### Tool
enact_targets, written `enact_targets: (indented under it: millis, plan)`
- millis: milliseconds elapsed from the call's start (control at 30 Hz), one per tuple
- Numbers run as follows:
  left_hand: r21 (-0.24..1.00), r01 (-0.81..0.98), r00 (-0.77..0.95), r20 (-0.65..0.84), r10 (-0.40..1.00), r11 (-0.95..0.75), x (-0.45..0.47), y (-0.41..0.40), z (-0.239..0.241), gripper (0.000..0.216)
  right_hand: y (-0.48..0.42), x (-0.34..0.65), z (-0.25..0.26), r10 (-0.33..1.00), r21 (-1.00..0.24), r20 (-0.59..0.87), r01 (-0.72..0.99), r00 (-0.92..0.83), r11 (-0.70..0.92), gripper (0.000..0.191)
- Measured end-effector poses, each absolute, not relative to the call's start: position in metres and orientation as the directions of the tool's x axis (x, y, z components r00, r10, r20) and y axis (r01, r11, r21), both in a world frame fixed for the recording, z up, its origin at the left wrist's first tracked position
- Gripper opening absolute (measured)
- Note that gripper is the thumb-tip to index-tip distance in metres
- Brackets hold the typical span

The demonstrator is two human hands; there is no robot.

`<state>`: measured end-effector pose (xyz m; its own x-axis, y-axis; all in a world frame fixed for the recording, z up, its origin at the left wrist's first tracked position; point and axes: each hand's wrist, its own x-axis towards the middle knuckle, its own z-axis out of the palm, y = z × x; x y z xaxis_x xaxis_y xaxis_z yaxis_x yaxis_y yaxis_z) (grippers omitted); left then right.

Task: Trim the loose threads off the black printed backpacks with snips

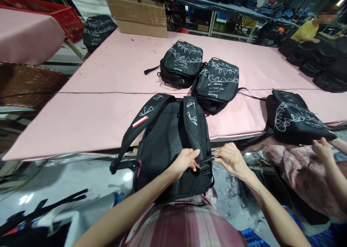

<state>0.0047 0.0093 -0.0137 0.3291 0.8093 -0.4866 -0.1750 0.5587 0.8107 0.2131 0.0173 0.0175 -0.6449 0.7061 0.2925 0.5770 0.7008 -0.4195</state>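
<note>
Backpack (pixel 159 146) sits lower-middle of the frame, straps side showing, long axis running pretty much up and down. From where I'm standing, the thing to watch is the webbing end (pixel 210 158) at its lower right: it pokes out sideways toward the right hand (pixel 230 159), which has it pinched between thumb and fingers. Left hand (pixel 187 160) is just left, half curled at the shoulder strap (pixel 193 128); can't tell if it's really gripping.

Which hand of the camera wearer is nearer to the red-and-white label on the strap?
Left. The left hand is at the lower end of the other strap, right of the label; the right hand is farther right, beside the backpack.
</note>
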Motion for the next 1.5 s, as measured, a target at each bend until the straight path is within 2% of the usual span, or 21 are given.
enact_targets:
  millis: [167,300,400,467,533,600,700,767,833,933,1033,1167,1333,1500]
  plan:
    - [0.802,-0.177,0.328,-0.498,0.803,0.570,0.005,0.009,-0.016,0.050,0.016,0.212,0.014,0.693,-0.387,0.310,0.580,-0.650,0.717,0.013]
    - [0.783,-0.213,0.333,-0.503,0.797,0.584,0.007,0.008,-0.012,0.048,0.014,0.210,0.013,0.743,-0.444,0.292,0.602,-0.603,0.663,0.014]
    - [0.744,-0.330,0.332,-0.484,0.809,0.581,0.009,0.008,-0.004,0.041,0.014,0.209,0.012,0.755,-0.447,0.291,0.615,-0.587,0.650,0.014]
    - [0.760,-0.353,0.314,-0.453,0.834,0.545,0.004,0.008,-0.002,0.038,0.015,0.211,0.009,0.823,-0.528,0.323,0.633,-0.467,0.566,0.014]
    - [0.843,-0.219,0.234,-0.443,0.865,0.491,-0.006,0.008,-0.007,0.036,0.015,0.215,0.004,0.899,-0.651,0.325,0.621,-0.293,0.437,0.014]
    - [0.888,0.068,0.067,-0.459,0.886,0.454,-0.021,0.007,-0.018,0.035,0.015,0.217,-0.003,0.937,-0.725,0.286,0.594,-0.202,0.349,0.015]
    - [0.760,0.485,-0.177,-0.398,0.900,0.432,-0.039,0.002,-0.041,0.041,0.013,0.215,-0.015,0.937,-0.735,0.232,0.584,-0.262,0.345,0.016]
    - [0.721,0.570,-0.193,-0.348,0.917,0.394,-0.043,-0.001,-0.052,0.042,0.012,0.209,-0.021,0.928,-0.723,0.221,0.588,-0.299,0.362,0.016]
    - [0.812,0.429,-0.126,-0.379,0.917,0.395,-0.041,-0.002,-0.055,0.041,0.010,0.204,-0.026,0.927,-0.720,0.220,0.591,-0.302,0.364,0.017]
    - [0.890,-0.012,-0.033,-0.455,0.890,0.455,-0.033,0.006,-0.046,0.045,0.009,0.198,-0.030,0.934,-0.737,0.220,0.579,-0.282,0.348,0.018]
    - [0.853,-0.268,0.003,-0.463,0.886,0.447,-0.026,0.020,-0.030,0.040,0.008,0.198,-0.034,0.944,-0.761,0.214,0.563,-0.250,0.321,0.018]
    - [0.720,-0.520,0.204,-0.419,0.885,0.460,-0.018,0.034,-0.019,0.030,0.008,0.204,-0.041,0.958,-0.778,0.220,0.560,-0.182,0.285,0.018]
    - [0.523,-0.642,0.333,-0.469,0.818,0.561,-0.006,0.041,-0.029,0.024,0.011,0.209,-0.047,0.941,-0.746,0.300,0.575,-0.158,0.335,0.016]
    - [0.445,-0.661,0.316,-0.565,0.762,0.604,-0.004,0.043,-0.037,0.025,0.017,0.203,-0.048,0.879,-0.671,0.406,0.571,-0.251,0.473,0.014]
